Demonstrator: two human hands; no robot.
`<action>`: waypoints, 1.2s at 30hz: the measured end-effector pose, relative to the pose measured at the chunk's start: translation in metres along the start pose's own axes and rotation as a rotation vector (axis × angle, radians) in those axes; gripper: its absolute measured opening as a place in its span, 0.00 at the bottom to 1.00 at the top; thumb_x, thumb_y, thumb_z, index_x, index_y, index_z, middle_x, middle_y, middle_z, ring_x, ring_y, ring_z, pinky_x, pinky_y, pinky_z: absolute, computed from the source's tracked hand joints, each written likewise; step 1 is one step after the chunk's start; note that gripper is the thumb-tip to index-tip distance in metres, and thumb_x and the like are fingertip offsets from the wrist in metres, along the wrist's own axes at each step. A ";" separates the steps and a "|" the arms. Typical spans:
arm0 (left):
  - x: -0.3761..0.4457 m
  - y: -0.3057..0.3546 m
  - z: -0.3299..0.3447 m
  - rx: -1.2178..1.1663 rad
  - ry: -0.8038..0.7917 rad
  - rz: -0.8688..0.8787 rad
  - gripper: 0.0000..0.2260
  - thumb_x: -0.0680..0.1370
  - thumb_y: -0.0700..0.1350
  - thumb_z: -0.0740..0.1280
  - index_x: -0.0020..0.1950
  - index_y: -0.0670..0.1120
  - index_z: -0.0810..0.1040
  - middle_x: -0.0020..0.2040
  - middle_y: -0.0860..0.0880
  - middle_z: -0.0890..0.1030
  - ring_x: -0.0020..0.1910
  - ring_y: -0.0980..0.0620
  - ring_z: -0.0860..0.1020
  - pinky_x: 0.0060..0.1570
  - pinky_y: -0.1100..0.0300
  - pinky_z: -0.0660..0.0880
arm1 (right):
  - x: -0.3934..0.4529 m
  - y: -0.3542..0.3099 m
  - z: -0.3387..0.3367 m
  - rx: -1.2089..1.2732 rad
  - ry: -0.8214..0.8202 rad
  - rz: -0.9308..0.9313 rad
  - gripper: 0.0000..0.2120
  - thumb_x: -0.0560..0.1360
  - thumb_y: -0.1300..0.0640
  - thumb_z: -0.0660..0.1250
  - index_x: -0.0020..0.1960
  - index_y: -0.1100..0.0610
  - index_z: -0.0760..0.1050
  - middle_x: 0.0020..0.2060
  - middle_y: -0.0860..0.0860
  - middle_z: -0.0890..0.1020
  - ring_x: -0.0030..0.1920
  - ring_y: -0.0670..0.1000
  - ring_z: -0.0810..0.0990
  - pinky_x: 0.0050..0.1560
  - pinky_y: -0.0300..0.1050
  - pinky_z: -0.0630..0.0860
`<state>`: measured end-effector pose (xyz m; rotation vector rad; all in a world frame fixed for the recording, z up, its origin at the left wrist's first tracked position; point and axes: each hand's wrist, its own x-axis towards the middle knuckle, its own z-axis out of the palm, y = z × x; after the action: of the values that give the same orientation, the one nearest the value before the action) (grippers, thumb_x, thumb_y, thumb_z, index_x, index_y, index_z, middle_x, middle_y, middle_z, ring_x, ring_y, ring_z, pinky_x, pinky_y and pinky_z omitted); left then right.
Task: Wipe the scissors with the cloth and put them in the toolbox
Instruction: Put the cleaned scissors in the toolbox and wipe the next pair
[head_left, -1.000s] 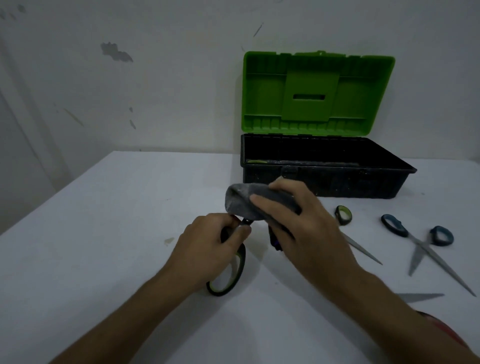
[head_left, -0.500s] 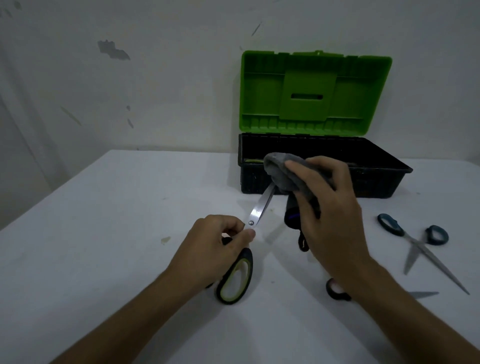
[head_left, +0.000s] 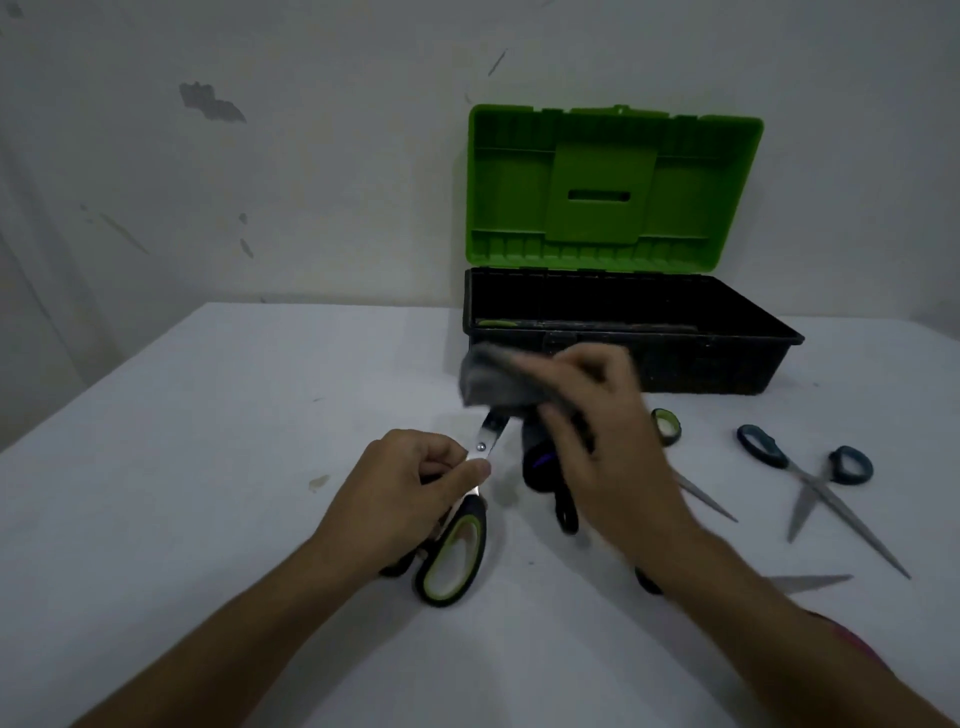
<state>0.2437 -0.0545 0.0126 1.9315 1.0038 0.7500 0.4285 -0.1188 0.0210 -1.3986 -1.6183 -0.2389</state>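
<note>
Head view. A white bench (head_left: 182, 493) fills the lower field, with a marked pale wall (head_left: 260, 156) behind it. At 12 to 1 o'clock stands the toolbox (head_left: 717, 358), a black tray with its green lid (head_left: 613, 187) raised upright against the wall.

Near centre, the left hand (head_left: 410, 493) grips a pair of scissors (head_left: 457, 551) with black-and-green handles; fingers and thumb are curled around the blades just below the pivot screw, the handle loops rest toward 6 o'clock near the bench, and the blades point toward 12 o'clock. The right hand (head_left: 602, 447), blurred, is closed on a grey cloth (head_left: 493, 384) wrapped over the upper part of those blades, just in front of the toolbox's near wall. Whether the blade tips reach the toolbox cannot be told.

Below the cloth, at centre, lies a dark object (head_left: 540, 462) with a strap loop; its kind cannot be told. At 3 o'clock a second pair of scissors (head_left: 810, 478) with dark blue handles lies spread wide on the bench. Between it and the right hand, a green-rimmed handle loop (head_left: 666, 426) and a bare blade (head_left: 706, 499) show past the wrist. At 4 o'clock another blade tip (head_left: 810, 582) projects from behind the right forearm, next to a dark handle edge (head_left: 647, 579).
</note>
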 end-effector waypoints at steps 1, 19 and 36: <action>0.000 0.001 -0.001 -0.020 0.001 -0.007 0.14 0.76 0.52 0.70 0.35 0.44 0.80 0.29 0.44 0.81 0.23 0.51 0.73 0.28 0.59 0.71 | -0.004 0.001 0.008 -0.078 -0.067 -0.058 0.18 0.77 0.62 0.65 0.66 0.52 0.76 0.59 0.55 0.69 0.49 0.47 0.74 0.53 0.32 0.73; 0.057 0.045 -0.015 0.245 0.029 0.210 0.20 0.75 0.58 0.68 0.27 0.48 0.78 0.22 0.51 0.76 0.20 0.58 0.69 0.26 0.62 0.70 | 0.058 0.043 -0.058 -0.110 0.011 0.225 0.15 0.80 0.57 0.63 0.63 0.42 0.76 0.52 0.48 0.66 0.50 0.36 0.70 0.49 0.20 0.66; 0.280 0.124 0.035 0.746 -0.489 0.271 0.09 0.79 0.47 0.66 0.43 0.48 0.84 0.43 0.53 0.87 0.27 0.61 0.74 0.32 0.68 0.70 | 0.134 0.178 -0.130 -0.286 0.194 0.404 0.10 0.76 0.54 0.66 0.54 0.41 0.78 0.54 0.54 0.77 0.46 0.55 0.80 0.58 0.55 0.77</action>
<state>0.4580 0.1268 0.1393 2.7482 0.7682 -0.0136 0.6606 -0.0591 0.1156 -1.8251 -1.1444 -0.3642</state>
